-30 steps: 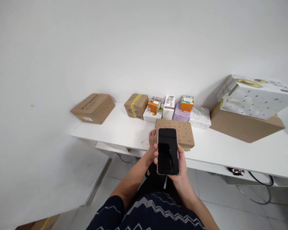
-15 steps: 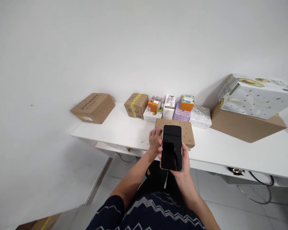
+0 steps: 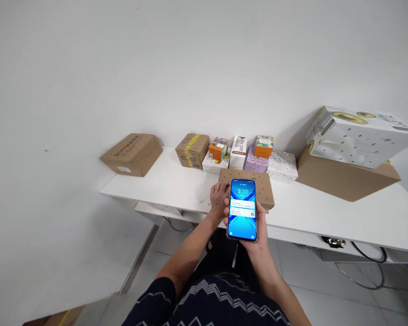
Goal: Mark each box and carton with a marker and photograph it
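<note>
My right hand point(image 3: 261, 226) is closed around a smartphone point(image 3: 243, 210) in a clear case, its fingertips showing along the left side. The screen is lit blue, with the time 3:10 and two notification panels. Behind the phone, a flat brown cardboard box point(image 3: 265, 188) lies at the table's front edge. My left hand point(image 3: 219, 197) grips this box at its left front corner with curled fingers, some of them partly hidden by the phone.
Along the wall on the white table point(image 3: 170, 188) stand a taped brown carton point(image 3: 192, 151), small orange boxes point(image 3: 264, 147), a purple box point(image 3: 256, 161) and white boxes point(image 3: 283, 165). Farther left is a larger carton point(image 3: 132, 154); at right, a big avocado-print box point(image 3: 357, 140) leans on cardboard.
The phone's screen has gone from black to a lit blue lock screen. Both hands have stayed nearly in place.
</note>
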Tool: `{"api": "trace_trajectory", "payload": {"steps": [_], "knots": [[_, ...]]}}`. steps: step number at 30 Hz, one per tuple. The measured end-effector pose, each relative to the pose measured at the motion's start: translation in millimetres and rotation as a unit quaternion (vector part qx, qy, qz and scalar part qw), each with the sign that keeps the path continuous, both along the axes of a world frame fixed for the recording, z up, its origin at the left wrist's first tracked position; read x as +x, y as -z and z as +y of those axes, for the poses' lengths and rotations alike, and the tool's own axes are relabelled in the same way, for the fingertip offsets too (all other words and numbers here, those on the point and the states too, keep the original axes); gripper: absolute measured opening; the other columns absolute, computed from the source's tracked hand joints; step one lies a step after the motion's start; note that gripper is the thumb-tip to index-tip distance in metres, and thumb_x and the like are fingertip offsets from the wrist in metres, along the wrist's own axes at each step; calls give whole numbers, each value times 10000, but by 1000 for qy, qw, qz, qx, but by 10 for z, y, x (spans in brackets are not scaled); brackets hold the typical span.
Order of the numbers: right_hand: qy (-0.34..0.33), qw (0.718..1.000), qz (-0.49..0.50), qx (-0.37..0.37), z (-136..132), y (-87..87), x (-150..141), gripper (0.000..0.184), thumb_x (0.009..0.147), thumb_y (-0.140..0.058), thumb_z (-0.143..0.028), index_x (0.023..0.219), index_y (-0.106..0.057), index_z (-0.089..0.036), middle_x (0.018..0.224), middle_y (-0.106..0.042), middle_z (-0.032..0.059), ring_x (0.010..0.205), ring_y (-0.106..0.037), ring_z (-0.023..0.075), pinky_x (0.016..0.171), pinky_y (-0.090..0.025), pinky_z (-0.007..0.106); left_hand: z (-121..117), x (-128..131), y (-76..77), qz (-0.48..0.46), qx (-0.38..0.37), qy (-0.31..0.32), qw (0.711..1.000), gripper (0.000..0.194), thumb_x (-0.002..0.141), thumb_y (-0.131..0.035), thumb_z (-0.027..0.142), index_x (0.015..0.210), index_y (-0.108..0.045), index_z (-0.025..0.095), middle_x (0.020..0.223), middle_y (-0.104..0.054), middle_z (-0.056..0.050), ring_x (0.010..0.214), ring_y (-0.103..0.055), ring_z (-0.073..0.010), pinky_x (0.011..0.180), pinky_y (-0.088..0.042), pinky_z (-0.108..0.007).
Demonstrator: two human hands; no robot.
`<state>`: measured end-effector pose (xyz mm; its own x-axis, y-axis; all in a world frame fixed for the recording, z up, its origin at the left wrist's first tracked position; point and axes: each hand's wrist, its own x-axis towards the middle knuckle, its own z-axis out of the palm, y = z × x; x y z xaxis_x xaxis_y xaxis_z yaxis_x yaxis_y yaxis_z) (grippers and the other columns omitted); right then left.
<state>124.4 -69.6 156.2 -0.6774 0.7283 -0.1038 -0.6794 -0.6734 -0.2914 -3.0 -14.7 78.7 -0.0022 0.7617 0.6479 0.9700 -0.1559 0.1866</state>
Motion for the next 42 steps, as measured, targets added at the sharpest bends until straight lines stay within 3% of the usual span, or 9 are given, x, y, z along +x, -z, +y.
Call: {"api": "trace_trajectory", "payload": {"steps": [9,16,19,22,27,30,32,35,42], "knots": [[44,998,-45,10,34,158,209,506,825,-504,-501,1218,-574,-190,1126,-680,111,934,-675,255,755,-570,440,-5,23,-39,-4,13,-15,1000,116,889,-537,289,912,-647,260,981,-637,-37,926,-524,-222,800,-382,-365],[257,948,-187,24,121,292,865,537,785,-508,-555,1199,-588,-223,1142,-669,103,949,-669,270,788,-548,472,-69,-18,-74,-11,-11,22,1000,268,870,-553,434,1024,-667,247,1091,-621,-68,1060,-514,-246,914,-400,-391],[393,864,-314,12,228,473,1246,560,767,-490,-570,1198,-577,-223,1095,-663,85,911,-668,245,754,-548,411,-110,-81,-69,-11,-29,34,999,442,779,-632,557,1096,-653,249,1184,-606,-79,1190,-463,-307,999,-391,-450],[450,720,-528,5,379,693,1571,588,770,-495,-540,1271,-508,-232,1066,-629,61,880,-651,222,723,-531,358,-126,-130,-32,-8,-51,40,998,583,680,-723,574,1160,-630,255,1311,-557,-72,1231,-458,-337,1040,-394,-485],[265,372,-870,184,636,953,1725,561,824,-507,-471,1306,-529,-185,1158,-589,169,1090,-548,341,892,-438,489,-118,-154,67,-24,-26,66,997,558,699,-751,475,1179,-626,220,1325,-565,-100,1151,-567,-272,1029,-454,-426],[172,225,-926,248,758,1059,1626,511,868,-471,-428,1309,-541,-178,1206,-555,215,1075,-543,368,872,-423,530,-184,-228,110,-26,7,51,998,536,722,-734,465,1173,-634,193,1311,-576,-130,1161,-572,-283,1040,-449,-445],[146,185,-935,264,828,1130,1572,509,880,-452,-430,1310,-543,-173,1212,-548,222,1074,-536,372,854,-426,528,-298,-360,128,-29,16,30,999,518,747,-712,462,1181,-634,190,1313,-574,-136,1160,-575,-285,1032,-457,-446],[141,165,-938,270,926,1233,1577,524,878,-442,-456,1307,-549,-175,1212,-546,220,1071,-527,381,835,-425,525,-587,-699,151,-42,20,-20,999,490,783,-668,481,1197,-629,220,1320,-572,-117,1150,-580,-279,1017,-470,-437],[183,196,-930,252,1118,1424,1685,572,834,-494,-535,1253,-587,-157,1204,-542,249,1114,-482,436,839,-397,577,-1280,-1673,151,-54,-8,-227,972,499,811,-619,512,1202,-625,201,1354,-531,-133,1192,-537,-300,1037,-425,-433]]}}
